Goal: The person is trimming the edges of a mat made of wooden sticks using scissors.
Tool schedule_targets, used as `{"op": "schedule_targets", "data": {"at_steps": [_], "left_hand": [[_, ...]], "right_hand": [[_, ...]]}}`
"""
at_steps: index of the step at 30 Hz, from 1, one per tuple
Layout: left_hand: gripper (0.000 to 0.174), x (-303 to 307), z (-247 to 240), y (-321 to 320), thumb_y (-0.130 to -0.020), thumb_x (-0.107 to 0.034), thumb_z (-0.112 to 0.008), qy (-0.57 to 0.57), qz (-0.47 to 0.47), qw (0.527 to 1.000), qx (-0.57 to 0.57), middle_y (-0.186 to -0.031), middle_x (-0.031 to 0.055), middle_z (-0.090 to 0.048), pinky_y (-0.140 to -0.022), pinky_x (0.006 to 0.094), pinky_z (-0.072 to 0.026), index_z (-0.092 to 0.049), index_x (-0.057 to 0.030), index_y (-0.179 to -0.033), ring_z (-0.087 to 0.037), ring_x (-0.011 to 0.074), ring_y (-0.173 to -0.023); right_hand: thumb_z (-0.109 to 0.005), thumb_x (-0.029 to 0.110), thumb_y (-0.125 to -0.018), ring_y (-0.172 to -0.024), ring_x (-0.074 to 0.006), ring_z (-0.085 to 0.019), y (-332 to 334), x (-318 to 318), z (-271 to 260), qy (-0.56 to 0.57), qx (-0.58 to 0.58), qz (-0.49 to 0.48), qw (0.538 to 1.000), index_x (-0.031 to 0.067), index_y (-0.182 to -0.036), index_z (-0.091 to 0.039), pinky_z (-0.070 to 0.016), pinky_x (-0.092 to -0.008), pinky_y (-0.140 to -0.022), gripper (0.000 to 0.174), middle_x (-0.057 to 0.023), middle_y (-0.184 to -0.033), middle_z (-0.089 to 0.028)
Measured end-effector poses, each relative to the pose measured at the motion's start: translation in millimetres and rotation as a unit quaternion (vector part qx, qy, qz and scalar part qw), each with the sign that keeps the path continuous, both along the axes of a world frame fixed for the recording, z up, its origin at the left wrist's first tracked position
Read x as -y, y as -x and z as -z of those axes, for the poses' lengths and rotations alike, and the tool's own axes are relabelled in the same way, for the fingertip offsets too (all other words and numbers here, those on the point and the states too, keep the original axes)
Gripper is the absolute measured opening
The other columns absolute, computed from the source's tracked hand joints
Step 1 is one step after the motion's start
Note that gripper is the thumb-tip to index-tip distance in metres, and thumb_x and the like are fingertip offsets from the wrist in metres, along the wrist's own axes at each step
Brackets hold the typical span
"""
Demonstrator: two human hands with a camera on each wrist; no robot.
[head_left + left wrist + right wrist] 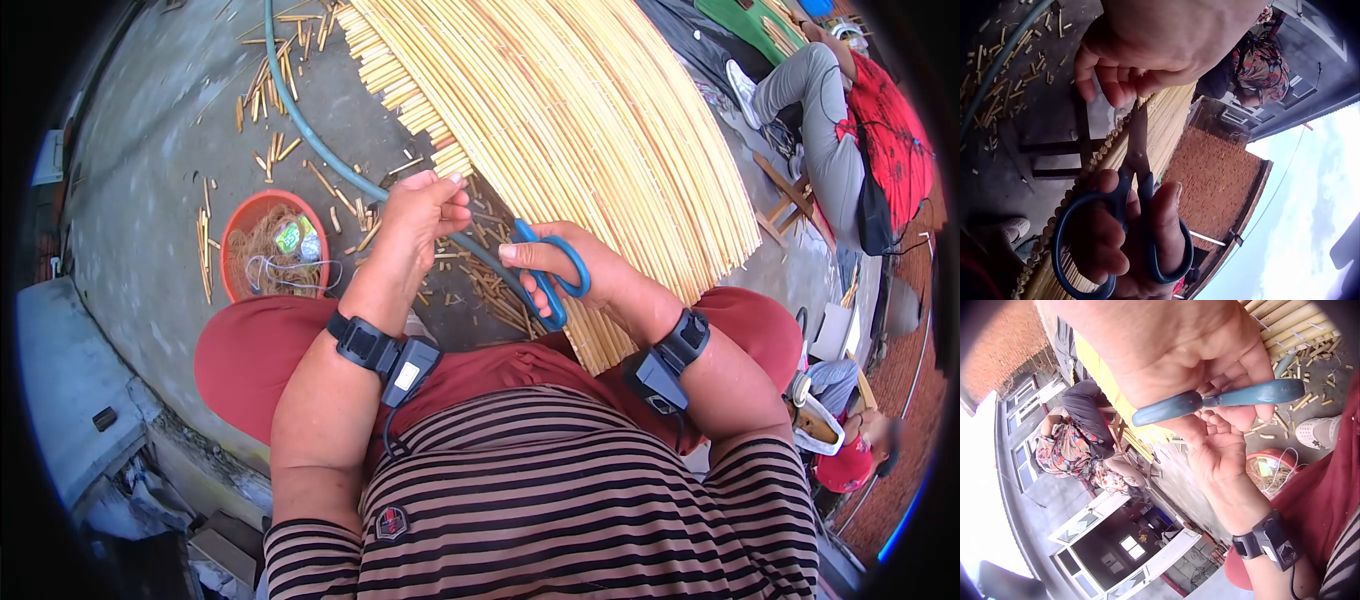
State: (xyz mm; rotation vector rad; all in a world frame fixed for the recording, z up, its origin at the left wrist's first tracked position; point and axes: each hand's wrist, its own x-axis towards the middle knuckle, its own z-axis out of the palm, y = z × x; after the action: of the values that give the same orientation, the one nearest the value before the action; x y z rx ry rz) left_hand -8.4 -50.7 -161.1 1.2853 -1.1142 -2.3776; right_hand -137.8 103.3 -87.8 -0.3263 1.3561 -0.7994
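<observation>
A wide mat of pale reed stalks (560,120) stretches forward from my knees. My right hand (610,275) holds scissors (1137,147) with blue handles, thumb through one loop and fingers through the other. Their blades, nearly together, point at the left fingertips in the left wrist view. At the mat's cut edge is my left hand (415,215), fingers curled, thumb and forefinger pinched together right by the blade tips. I cannot tell what small thing they pinch.
An orange basin (226,262) of brown fibre and small packets stands on the left. A green hose (318,148) crosses the floor among cut stalk pieces (275,150). Beneath the mat shows a dark wooden frame (1057,148). A person in red (890,140) sits at right.
</observation>
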Motion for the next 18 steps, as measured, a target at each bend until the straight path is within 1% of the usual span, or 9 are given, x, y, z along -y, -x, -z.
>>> {"op": "schedule_targets", "data": {"at_steps": [2, 6, 9, 15, 18], "left_hand": [[0.012, -2.2, -3.9, 1.4, -0.087, -0.016, -0.062, 0.001, -0.012, 1.000, 0.003, -0.071, 0.0027, -0.060, -0.055, 0.0262, -0.0523, -0.058, -0.0065, -0.080, -0.058, 0.0106, -0.056], [0.013, -3.1, -2.4, 1.4, -0.087, -0.016, -0.061, -0.005, -0.014, 1.000, -0.001, -0.070, 0.0029, -0.061, -0.055, 0.0260, -0.0526, -0.058, -0.0059, -0.081, -0.058, 0.0104, -0.055], [0.012, -2.8, -3.2, 1.5, -0.088, -0.016, -0.061, -0.010, -0.014, 1.000, -0.002, -0.071, 0.0029, -0.061, -0.054, 0.0257, -0.0528, -0.058, -0.0055, -0.082, -0.058, 0.0101, -0.054], [0.010, -0.3, -5.7, 0.0, -0.088, -0.015, -0.060, -0.021, -0.008, 1.000, -0.011, -0.072, 0.0027, -0.062, -0.055, 0.0265, -0.0534, -0.059, -0.0050, -0.085, -0.058, 0.0102, -0.054], [0.009, 1.2, -5.9, 0.7, -0.088, -0.014, -0.059, -0.024, -0.004, 1.000, -0.011, -0.073, 0.0028, -0.062, -0.055, 0.0270, -0.0536, -0.059, -0.0053, -0.086, -0.058, 0.0104, -0.055]], "right_hand": [[-0.066, 0.032, -0.085, -0.044, -0.0106, -0.054, -3.7, 0.1, -1.6, -0.005, -0.015, 0.001, 1.000, 0.0020, -0.085, -0.056, -0.0436, -0.0222, -0.038, 0.031, -0.0023, -0.061, -0.054], [-0.067, 0.026, -0.085, -0.042, -0.0102, -0.053, -9.2, -1.3, 0.0, -0.006, -0.046, 0.003, 0.999, 0.0028, -0.082, -0.056, -0.0424, -0.0220, -0.036, 0.026, -0.0013, -0.058, -0.053], [-0.067, 0.024, -0.085, -0.041, -0.0093, -0.052, -9.5, -0.8, -2.3, -0.010, -0.053, 0.002, 0.999, 0.0030, -0.083, -0.057, -0.0415, -0.0218, -0.035, 0.023, -0.0009, -0.057, -0.053], [-0.068, 0.023, -0.084, -0.041, -0.0080, -0.051, -7.5, -7.5, -4.2, -0.006, -0.090, -0.039, 0.995, 0.0027, -0.083, -0.058, -0.0408, -0.0214, -0.035, 0.022, 0.0002, -0.055, -0.052], [-0.067, 0.025, -0.085, -0.042, -0.0092, -0.052, -11.1, -11.5, -5.8, -0.014, -0.080, -0.048, 0.996, 0.0031, -0.085, -0.057, -0.0414, -0.0218, -0.036, 0.024, -0.0005, -0.057, -0.052]]}}
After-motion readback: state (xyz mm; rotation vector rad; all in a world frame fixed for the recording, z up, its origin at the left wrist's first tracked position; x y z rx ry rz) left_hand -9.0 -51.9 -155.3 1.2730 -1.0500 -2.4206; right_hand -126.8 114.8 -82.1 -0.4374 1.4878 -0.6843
